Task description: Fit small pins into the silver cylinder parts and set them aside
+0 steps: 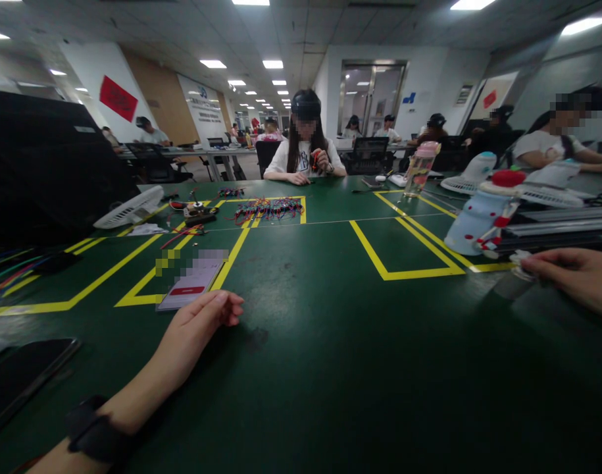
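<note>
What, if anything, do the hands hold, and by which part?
The right hand pinches a small greyish thing, too blurred to identify, by its pale upper end. Nothing shows in the left hand.

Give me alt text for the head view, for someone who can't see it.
The right hand pinches a small, blurred pale item at a green table marked with yellow tape, near a blue bottle. The left hand, loosely curled, is beside what looks like a phone. Tangled wires and a seated co-worker are farther off.

The table (320, 368) is dark green with yellow tape (424, 273). The phone screen (204, 268) is pale purple with 1 red bar (188, 290).
</note>
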The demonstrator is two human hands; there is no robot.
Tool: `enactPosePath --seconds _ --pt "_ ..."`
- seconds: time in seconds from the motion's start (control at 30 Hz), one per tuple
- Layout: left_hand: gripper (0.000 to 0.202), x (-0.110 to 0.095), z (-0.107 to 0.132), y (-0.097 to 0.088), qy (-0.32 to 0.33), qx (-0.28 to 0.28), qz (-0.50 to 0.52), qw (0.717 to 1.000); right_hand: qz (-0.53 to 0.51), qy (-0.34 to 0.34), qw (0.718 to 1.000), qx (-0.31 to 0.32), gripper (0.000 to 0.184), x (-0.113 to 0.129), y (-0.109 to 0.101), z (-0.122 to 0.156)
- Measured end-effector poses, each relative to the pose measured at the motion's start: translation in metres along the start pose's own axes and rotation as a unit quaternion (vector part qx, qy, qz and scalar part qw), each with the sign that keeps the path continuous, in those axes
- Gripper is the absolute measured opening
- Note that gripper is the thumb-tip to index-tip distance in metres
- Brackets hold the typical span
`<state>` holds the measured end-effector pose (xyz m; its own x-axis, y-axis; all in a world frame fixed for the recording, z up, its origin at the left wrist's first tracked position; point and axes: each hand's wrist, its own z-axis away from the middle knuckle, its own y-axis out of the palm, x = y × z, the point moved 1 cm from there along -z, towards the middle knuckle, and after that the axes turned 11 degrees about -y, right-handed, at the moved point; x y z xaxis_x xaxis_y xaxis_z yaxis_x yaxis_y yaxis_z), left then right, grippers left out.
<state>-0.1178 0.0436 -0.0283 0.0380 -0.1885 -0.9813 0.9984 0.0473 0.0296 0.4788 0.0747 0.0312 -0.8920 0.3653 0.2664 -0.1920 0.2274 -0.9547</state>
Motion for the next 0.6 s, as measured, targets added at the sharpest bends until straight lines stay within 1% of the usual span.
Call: enactPosePath --seconds 0.1,0.17,0.3,0.37,0.43,0.5,0.53,0.6 --pt "0.024 0.002 -0.001 -0.001 -0.003 0.004 0.000 1.000 0.025 -0.017 1.000 0.000 0.045 -0.007 0.003 -0.006" --pt "0.024 0.002 -0.001 -0.002 -0.004 0.005 -0.001 1.000 0.041 -0.022 0.999 -0.002 0.046 -0.010 0.003 -0.008" --pt "0.025 0.002 -0.002 -0.001 -0.002 0.001 -0.003 1.000 0.031 -0.036 0.999 0.010 0.043 -0.006 0.001 -0.006" --pt "0.026 0.001 -0.001 0.000 -0.003 0.000 -0.005 1.000 -0.003 -0.029 0.999 0.022 0.039 0.002 0.000 0.000" --pt "0.027 0.000 -0.001 0.000 -0.004 -0.001 -0.005 1.000 -0.079 -0.017 0.996 0.029 0.038 0.011 -0.001 0.006" --pt "0.028 -0.001 0.000 0.001 -0.004 -0.003 -0.006 1.000 -0.152 -0.005 0.988 0.022 0.039 0.018 -0.002 0.013" --pt "0.028 -0.001 0.000 0.001 -0.002 -0.004 -0.006 1.000 -0.165 0.002 0.986 0.015 0.040 0.020 -0.003 0.015" --pt "0.028 -0.002 0.000 0.001 0.001 -0.003 -0.005 1.000 -0.142 0.010 0.990 0.002 0.045 0.021 -0.005 0.018"
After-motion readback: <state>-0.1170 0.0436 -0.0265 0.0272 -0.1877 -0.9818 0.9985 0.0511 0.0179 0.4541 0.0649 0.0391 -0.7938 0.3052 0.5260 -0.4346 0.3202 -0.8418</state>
